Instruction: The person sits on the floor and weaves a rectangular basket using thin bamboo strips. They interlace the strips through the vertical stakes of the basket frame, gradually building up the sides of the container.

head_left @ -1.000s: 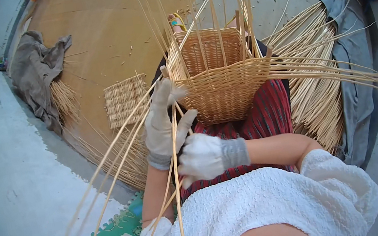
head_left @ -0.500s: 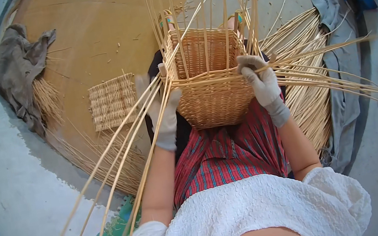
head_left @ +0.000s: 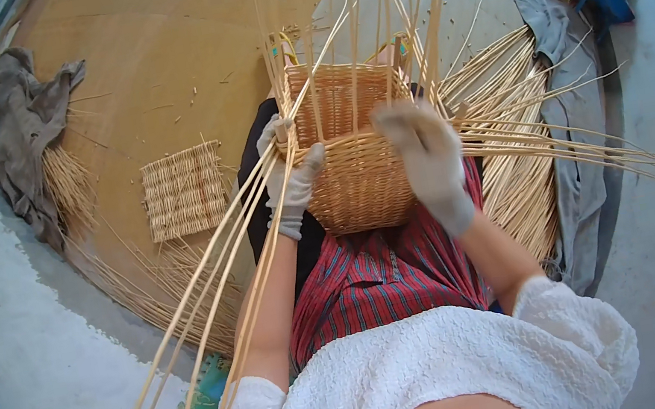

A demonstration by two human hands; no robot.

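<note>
A woven wicker basket [head_left: 360, 190] rests on my lap, with tall upright rods rising from its rim. My left hand [head_left: 294, 184], in a pale work glove, grips the basket's near left corner, thumb on the front wall and fingers behind. Several long wicker rods [head_left: 220, 261] run past this hand from the corner toward the lower left. My right hand [head_left: 428, 157], gloved too, is over the basket's near right corner. It is smeared by motion, so its fingers and anything in them cannot be made out. More loose rods [head_left: 559, 140] stick out to the right of that corner.
A flat woven wicker panel [head_left: 185, 192] lies on the floor at the left. Grey cloths [head_left: 30, 133] partly cover a bundle of rods beyond it. A large rod pile [head_left: 520, 215] lies on the right beside another grey cloth [head_left: 583, 188]. Green foam matting [head_left: 197, 408] sits lower left.
My right hand has moved left and in over the basket from the near right corner's rods. My left hand now holds the near left corner more closely. The view has shifted slightly.
</note>
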